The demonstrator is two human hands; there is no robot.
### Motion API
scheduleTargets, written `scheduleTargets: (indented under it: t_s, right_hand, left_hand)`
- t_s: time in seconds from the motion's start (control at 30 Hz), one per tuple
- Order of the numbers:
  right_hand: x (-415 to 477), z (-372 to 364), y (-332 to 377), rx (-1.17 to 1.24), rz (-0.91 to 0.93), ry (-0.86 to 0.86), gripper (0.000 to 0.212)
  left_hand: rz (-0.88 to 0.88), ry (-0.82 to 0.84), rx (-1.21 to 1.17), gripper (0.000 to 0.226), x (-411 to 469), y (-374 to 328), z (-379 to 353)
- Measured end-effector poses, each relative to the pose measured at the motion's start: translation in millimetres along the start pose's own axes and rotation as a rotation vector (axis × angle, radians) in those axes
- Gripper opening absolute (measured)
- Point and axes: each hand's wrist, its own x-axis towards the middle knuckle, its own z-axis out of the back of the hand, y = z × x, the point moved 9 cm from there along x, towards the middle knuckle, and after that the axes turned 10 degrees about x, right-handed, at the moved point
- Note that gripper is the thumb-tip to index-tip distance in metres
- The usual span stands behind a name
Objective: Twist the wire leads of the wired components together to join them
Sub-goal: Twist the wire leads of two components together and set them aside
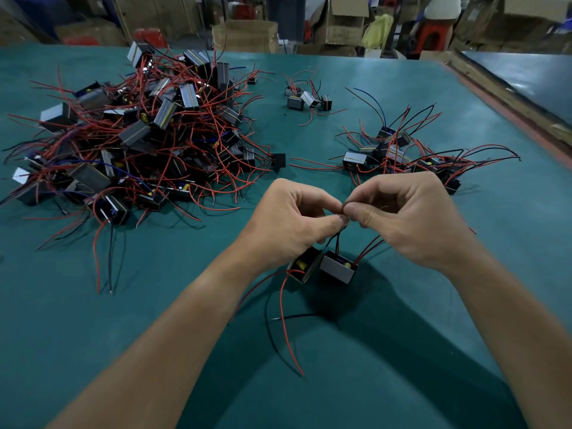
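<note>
Two bare forearms (173, 329) reach in from the near edge and meet over the middle of the table. The left hand (291, 221) and the right hand (408, 218) close in thumb to thumb. Each pinches the tips of the wire leads (337, 238) between thumb and forefinger, with the other fingers curled loosely behind. The join is hidden under the fingertips (356, 209), so I cannot tell how far the twist has got.

Below the hands sit the two small blocks (339, 267), side by side and touching. I cannot tell whether they dangle or rest on the cloth. To my eye their weight keeps the pinched leads straight, which would make the twisting easier. Their spare wires (280, 311), red and black, trail toward the near edge, clear of the pinch.

A green cloth (154, 305) covers the table. At far left lies a big tangled heap (139, 134) of the same blocks, probably the stock waiting to be joined. A flatter cluster (402, 153) lies just beyond the right hand, perhaps the finished ones. A few strays (306, 100) lie further back, between the two. Past the far edge stand cardboard boxes (244, 35) and a red stool (428, 35). A second dark table (526, 75) runs along the far right.
</note>
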Motion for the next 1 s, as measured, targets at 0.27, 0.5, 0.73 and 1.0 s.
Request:
scheduleTargets:
  t_s: [0.27, 0.5, 0.73, 1.0]
  right_hand:
    - [1, -1, -7, -0.056, 0.002, 0.025, 0.013]
    - [1, -3, -12, -0.055, -0.022, 0.034, 0.016]
    - [2, -3, -13, -0.067, -0.028, 0.026, 0.018]
    - [2, -3, -7, -0.061, 0.015, 0.014, 0.008]
  left_hand:
    - [0.021, -0.037, 0.022, 0.008, -1, 1, 1]
    - [0.047, -0.068, 0.071, 0.016, 0, 5, 4]
    - [0.077, -0.037, 0.047, 0.013, 0, 8, 2]
    - [0.072, -0.020, 0.018, 0.009, -2, 6, 1]
